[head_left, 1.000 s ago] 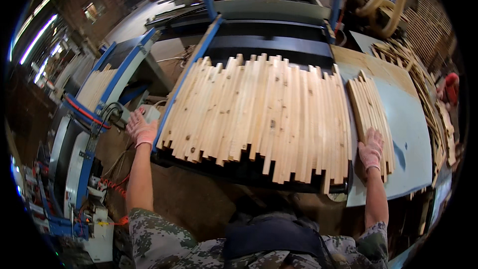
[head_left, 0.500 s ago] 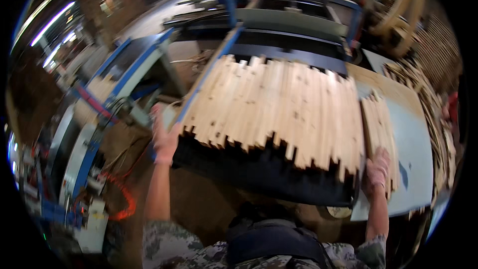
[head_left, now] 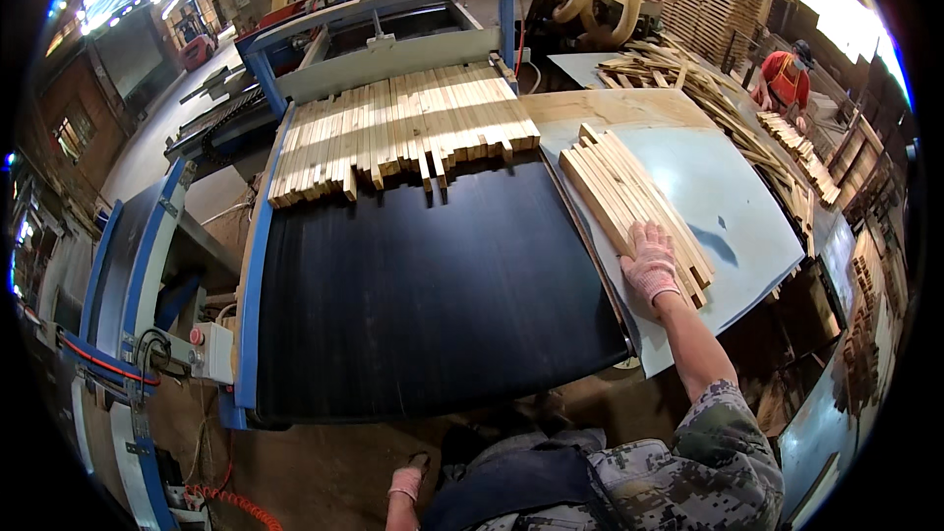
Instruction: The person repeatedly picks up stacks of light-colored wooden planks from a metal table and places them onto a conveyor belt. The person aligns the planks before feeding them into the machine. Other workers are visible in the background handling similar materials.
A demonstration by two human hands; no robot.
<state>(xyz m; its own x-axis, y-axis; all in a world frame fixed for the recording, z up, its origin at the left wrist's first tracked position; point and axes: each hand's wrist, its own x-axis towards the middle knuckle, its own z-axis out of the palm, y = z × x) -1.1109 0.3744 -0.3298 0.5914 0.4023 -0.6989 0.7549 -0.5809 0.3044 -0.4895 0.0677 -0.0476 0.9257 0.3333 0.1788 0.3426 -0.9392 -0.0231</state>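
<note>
Both hands off slats (belt bared).

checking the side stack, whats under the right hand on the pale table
The gloved right hand lies flat on a small stack of wooden slats, which rests on the pale table. How many layers the stack has, and the slat surfaces beneath the palm, are hidden.

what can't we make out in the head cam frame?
- Left hand: low by the body in the head view, small; whether it holds anything cannot be told.
- Right hand: gloved, flat on the loose slat stack; grip underneath hidden.
- Slat row on the black belt: far ends hidden under the blue machine frame.
</note>
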